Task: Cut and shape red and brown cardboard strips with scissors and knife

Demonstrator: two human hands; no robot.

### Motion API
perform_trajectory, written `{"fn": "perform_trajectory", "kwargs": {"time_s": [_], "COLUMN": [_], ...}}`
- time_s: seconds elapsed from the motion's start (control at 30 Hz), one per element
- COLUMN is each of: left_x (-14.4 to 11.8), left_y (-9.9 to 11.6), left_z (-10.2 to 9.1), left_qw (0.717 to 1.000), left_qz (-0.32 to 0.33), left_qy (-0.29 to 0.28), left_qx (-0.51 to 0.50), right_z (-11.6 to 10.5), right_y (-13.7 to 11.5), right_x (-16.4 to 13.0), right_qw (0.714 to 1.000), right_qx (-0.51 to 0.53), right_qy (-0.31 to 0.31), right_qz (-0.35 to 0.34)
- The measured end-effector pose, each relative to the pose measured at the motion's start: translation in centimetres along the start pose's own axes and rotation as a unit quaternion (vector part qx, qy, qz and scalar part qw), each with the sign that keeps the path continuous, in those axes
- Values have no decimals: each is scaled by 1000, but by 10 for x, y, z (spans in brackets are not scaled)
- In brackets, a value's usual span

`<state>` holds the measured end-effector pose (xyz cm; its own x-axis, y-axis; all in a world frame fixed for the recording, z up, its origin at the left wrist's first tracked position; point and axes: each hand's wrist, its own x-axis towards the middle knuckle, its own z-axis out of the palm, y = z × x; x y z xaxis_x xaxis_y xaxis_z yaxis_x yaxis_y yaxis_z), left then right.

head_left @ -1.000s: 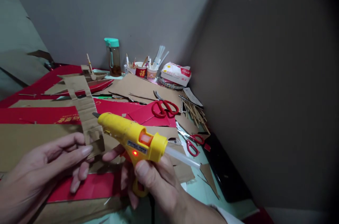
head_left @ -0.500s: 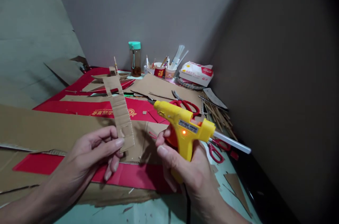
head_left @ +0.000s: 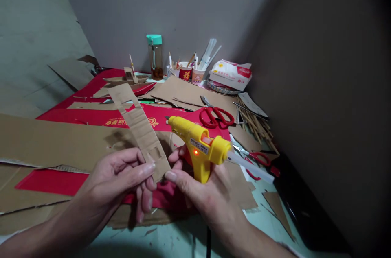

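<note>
At the centre of the frame the right hand (head_left: 207, 197) is closed around the handle of a yellow glue gun (head_left: 200, 148), its nozzle pointing to the upper left and a clear glue stick (head_left: 252, 165) jutting out to the right. Just left of it, the left hand (head_left: 117, 178) pinches the lower end of a cardboard strip (head_left: 139, 127) between thumb and fingers; the strip slants up toward the upper left, with a small cutout near the grip. The gun's nozzle stands just beside the strip, apart from it.

Right of the gun lie two pairs of red scissors (head_left: 216, 116), close in, and a bundle of sticks (head_left: 256, 123) near the table's right edge.

At the back, paper cups (head_left: 191, 74) hold pencils and sticks, beside a teal-capped bottle (head_left: 155, 56) with brown liquid.

Flat cardboard sheets (head_left: 45, 142), brown and red, cover the pale green table (head_left: 180, 241), which sits in a corner of grey walls.
</note>
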<state>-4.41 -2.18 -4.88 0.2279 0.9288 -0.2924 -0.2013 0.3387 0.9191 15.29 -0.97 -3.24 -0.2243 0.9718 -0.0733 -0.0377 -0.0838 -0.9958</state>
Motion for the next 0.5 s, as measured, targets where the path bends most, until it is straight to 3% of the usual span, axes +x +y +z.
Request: {"fn": "perform_trajectory", "kwargs": {"time_s": [0.13,0.23,0.5], "left_x": [-3,-2,1], "left_y": [-1,3,26], "left_z": [0,1,3], "left_qw": [999,998,994], "left_qz": [-21,-28,50], "left_qy": [-44,-47,96], "left_qx": [7,17,10], "right_z": [2,3,0], "right_y": [1,-2,-10], "right_x": [0,-1,-6], "right_qw": [999,999,998], "right_qx": [3,-9,-47], "right_qy": [-36,-32,-30], "right_qz": [-7,-12,2]}}
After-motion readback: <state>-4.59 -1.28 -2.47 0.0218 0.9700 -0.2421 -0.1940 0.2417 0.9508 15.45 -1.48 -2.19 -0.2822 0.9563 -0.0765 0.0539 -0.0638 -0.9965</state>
